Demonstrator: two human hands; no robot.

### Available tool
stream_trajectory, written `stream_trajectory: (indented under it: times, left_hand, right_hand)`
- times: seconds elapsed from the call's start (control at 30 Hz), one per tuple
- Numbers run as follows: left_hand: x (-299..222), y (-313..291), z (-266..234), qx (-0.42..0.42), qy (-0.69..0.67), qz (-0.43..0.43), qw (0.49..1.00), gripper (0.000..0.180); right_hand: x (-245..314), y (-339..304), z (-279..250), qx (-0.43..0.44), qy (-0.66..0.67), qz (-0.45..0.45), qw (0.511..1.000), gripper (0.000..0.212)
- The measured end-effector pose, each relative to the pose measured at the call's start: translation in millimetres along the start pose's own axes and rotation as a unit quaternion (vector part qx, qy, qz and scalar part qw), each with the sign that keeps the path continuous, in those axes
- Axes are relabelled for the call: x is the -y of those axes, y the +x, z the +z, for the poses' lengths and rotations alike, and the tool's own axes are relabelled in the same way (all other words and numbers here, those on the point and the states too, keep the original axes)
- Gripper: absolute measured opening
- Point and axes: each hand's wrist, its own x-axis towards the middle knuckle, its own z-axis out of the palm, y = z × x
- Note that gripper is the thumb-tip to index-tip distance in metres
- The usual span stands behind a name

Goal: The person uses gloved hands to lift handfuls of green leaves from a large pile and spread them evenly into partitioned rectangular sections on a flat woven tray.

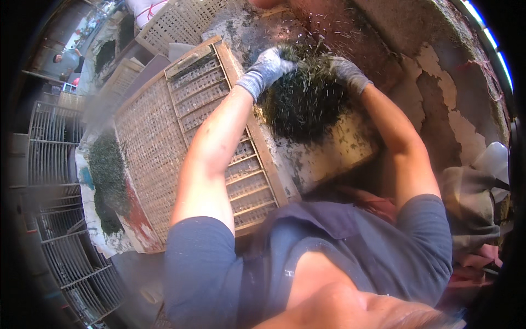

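Both hands wear grey knitted gloves and are sunk into a mound of dark green leaves (304,104), which serves as the landmark here. The left hand (271,66) grips the mound at its upper left edge, fingers curled into the leaves. The right hand (348,74) grips it at the upper right edge, fingers likewise buried, so the exact curl of the fingertips cannot be made out. The mound sits between the two hands and hangs below them, a loose bundle with thin strands flying off around its top.

Directly under and to the lower right of the mound lies a pale, stained tabletop (329,153), with scattered leaf bits on it. To the left of the mound, just beside it, rests a wooden-framed woven bamboo tray (159,142), tilted across the view; the left forearm crosses over its slatted part. Further left of the mound, beyond the tray, a second heap of dark green leaves (107,181) lies on a light sheet. Above the mound is a worn reddish, flaking wall surface (350,33). Well to the lower left of the mound stand wire racks (66,241). Above and left of it are more woven baskets (181,19).
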Motion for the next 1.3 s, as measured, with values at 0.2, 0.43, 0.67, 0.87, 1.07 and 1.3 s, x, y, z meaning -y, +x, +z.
stream_trajectory:
  times: [0.2, 0.43, 0.67, 0.87, 1.07, 1.3]
  left_hand:
    - [-2, 20, -20, -0.057, -0.118, 0.028, 0.991, 0.081]
    - [104, -30, 88, -0.002, 0.003, -0.036, 0.999, 0.140]
    - [154, -43, 198, -0.100, -0.027, 0.041, 0.994, 0.054]
    - [1, -52, 38, 0.054, -0.539, 0.102, 0.834, 0.029]
    - [-41, -51, -27, -0.013, -0.306, 0.064, 0.950, 0.029]
    - [-10, -33, -21, -0.037, -0.051, 0.060, 0.996, 0.045]
  right_hand:
    - [5, 47, 2, 0.022, 0.576, 0.176, 0.798, 0.071]
    - [10, -45, 77, 0.032, 0.445, 0.065, 0.893, 0.128]
    - [49, -72, 148, -0.006, 0.408, 0.254, 0.877, 0.064]
    - [54, -32, -78, -0.060, 0.687, 0.187, 0.700, 0.041]
    - [50, -15, -127, -0.091, 0.695, 0.107, 0.705, 0.034]
    - [39, -10, -82, -0.070, 0.630, 0.259, 0.729, 0.031]
